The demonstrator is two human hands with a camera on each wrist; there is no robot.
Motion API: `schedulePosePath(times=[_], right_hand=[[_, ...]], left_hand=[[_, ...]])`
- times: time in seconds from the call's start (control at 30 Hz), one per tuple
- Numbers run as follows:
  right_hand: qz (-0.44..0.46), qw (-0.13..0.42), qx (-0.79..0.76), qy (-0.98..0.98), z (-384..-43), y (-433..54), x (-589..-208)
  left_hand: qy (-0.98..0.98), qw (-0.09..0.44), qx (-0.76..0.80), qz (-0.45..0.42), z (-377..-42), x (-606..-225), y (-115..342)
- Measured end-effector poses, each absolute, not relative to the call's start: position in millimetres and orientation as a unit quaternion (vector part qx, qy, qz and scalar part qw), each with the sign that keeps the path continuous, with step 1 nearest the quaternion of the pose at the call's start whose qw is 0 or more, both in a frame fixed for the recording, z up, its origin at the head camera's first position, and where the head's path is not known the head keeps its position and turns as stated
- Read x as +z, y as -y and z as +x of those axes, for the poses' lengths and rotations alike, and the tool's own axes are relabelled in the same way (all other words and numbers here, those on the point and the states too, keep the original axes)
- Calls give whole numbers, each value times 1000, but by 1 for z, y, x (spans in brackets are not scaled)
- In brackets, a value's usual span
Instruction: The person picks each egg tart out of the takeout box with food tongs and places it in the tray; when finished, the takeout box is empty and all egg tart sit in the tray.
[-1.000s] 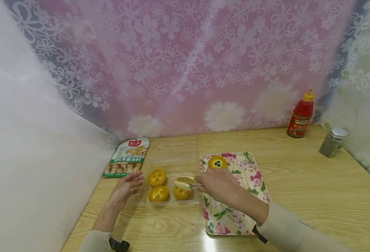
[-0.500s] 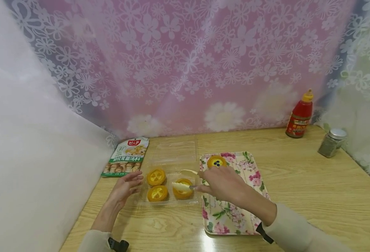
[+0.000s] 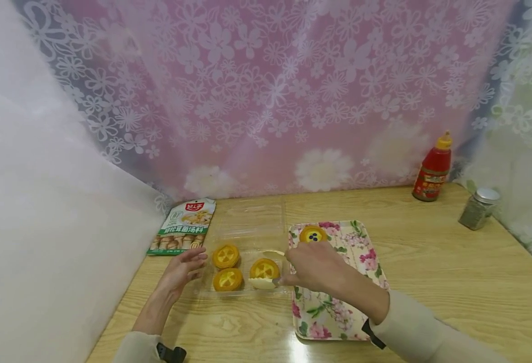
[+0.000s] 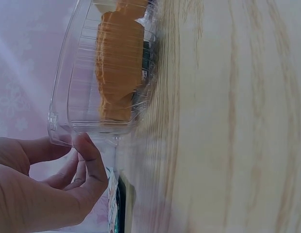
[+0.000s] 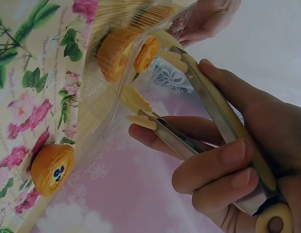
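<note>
In the head view, my right hand (image 3: 318, 264) grips a pair of tongs (image 5: 213, 102) with cream tips. The tongs are spread, one tip near the far side and one near the close side of an egg tart (image 3: 264, 269) in the clear plastic box (image 3: 248, 292). Two more tarts (image 3: 226, 267) sit in the box's left side. My left hand (image 4: 58, 184) holds the box's rim at a corner between thumb and finger. Another tart (image 3: 313, 234), dotted with dark blue, lies on the floral tray (image 3: 325, 317).
A green and white food packet (image 3: 182, 227) lies behind my left hand. A red sauce bottle (image 3: 432, 169) and a small spice jar (image 3: 479, 208) stand at the back right. The box's open lid (image 3: 250, 217) lies toward the patterned curtain (image 3: 266, 101).
The tongs, narrower a second ago over the right-hand tart, have spread apart around it. The left hand has stayed at the box's edge.
</note>
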State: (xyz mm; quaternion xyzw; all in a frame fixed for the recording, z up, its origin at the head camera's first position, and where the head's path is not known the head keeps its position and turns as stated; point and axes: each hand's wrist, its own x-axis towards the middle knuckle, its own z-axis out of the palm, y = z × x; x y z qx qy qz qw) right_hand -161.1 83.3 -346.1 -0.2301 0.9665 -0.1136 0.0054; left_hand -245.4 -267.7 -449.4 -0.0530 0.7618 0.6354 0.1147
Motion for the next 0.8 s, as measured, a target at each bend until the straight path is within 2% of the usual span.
schedulePosePath(times=[0.8], right_hand=[[-269, -18, -108, -957, -169, -83, -362]], left_hand=[[-765, 114, 632, -53, -248, -451, 268]])
